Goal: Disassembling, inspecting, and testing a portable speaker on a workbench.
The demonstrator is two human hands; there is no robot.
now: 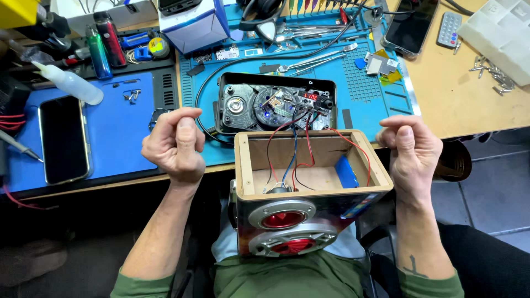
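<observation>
Bright, even overhead light, slightly cool. Blue work mat [364, 105] and wooden desk [458, 94] are well exposed, no clipping. Shadows are soft and short; area under the desk edge drops to near black, detail lost there. Glare patches on the dark phone screen [63, 140] and on the silver speaker rings [282, 212]. Red display [311, 96] blooms a bit, unreadable. Focus is sharp mid-frame; left hand [175, 144] and right hand [411, 146] show slight softness. Wide-angle lens: desk edges bow, corners stretch and smear.
</observation>
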